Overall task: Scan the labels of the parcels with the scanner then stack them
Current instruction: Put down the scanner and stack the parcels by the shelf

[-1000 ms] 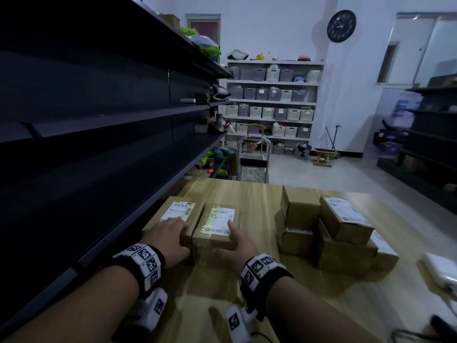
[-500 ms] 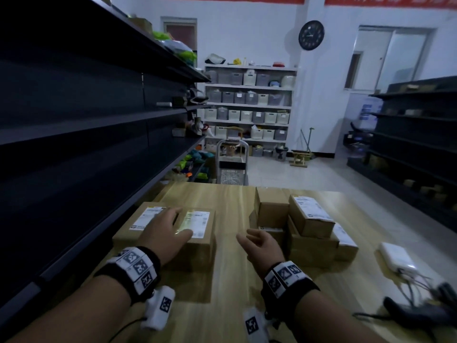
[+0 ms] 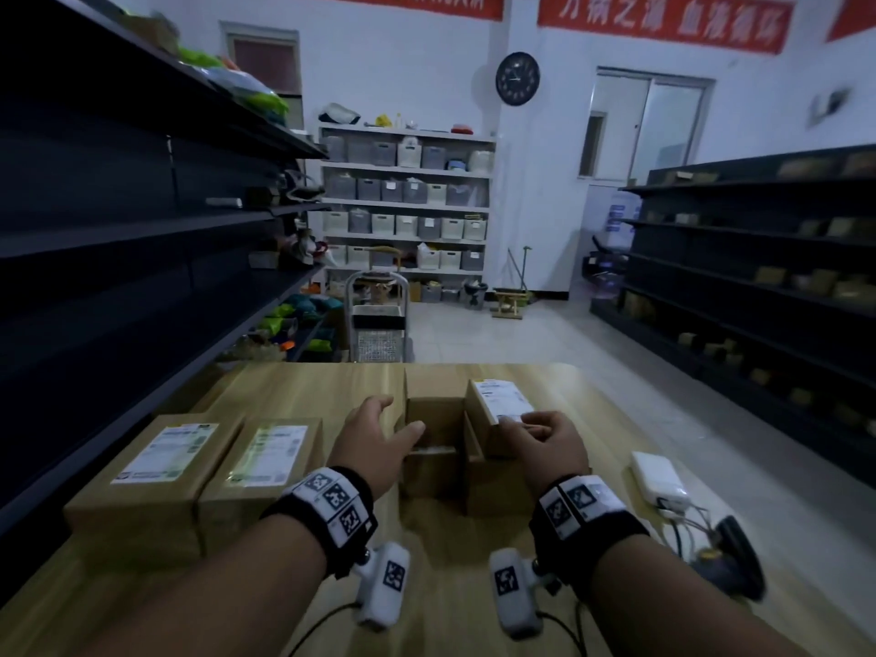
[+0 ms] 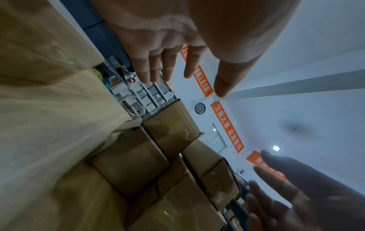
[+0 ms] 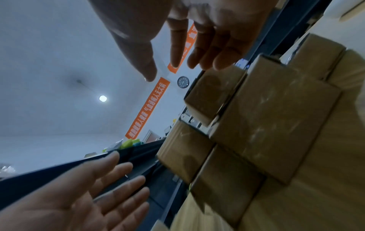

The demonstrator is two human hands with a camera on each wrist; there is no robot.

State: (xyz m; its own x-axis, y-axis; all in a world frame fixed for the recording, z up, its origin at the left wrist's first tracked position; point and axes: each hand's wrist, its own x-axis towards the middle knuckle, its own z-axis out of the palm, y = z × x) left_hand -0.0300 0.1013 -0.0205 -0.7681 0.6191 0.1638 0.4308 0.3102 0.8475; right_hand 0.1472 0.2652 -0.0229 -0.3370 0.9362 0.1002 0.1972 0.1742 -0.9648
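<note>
Two large brown parcels with white labels [image 3: 163,455] [image 3: 270,455] lie side by side on the left of the wooden table [image 3: 308,386]. A pile of smaller brown boxes [image 3: 433,441] stands mid-table; its top right box carries a white label [image 3: 497,400]. My left hand [image 3: 400,414] hovers open at the pile's left side, holding nothing, fingers straight in the left wrist view [image 4: 187,84]. My right hand [image 3: 521,424] is over the near end of the labelled box, fingers loose and close to it in the right wrist view [image 5: 173,70]. A dark scanner [image 3: 727,559] lies at the right.
A white flat device [image 3: 659,476] with cables lies beside the scanner. Dark shelving [image 3: 118,239] runs along the table's left edge, and more shelves [image 3: 758,258] stand across the aisle. A trolley [image 3: 379,320] stands beyond the table's far edge.
Both hands have left the two labelled parcels on the left and moved right to the pile of smaller boxes. The head view has swung right and up.
</note>
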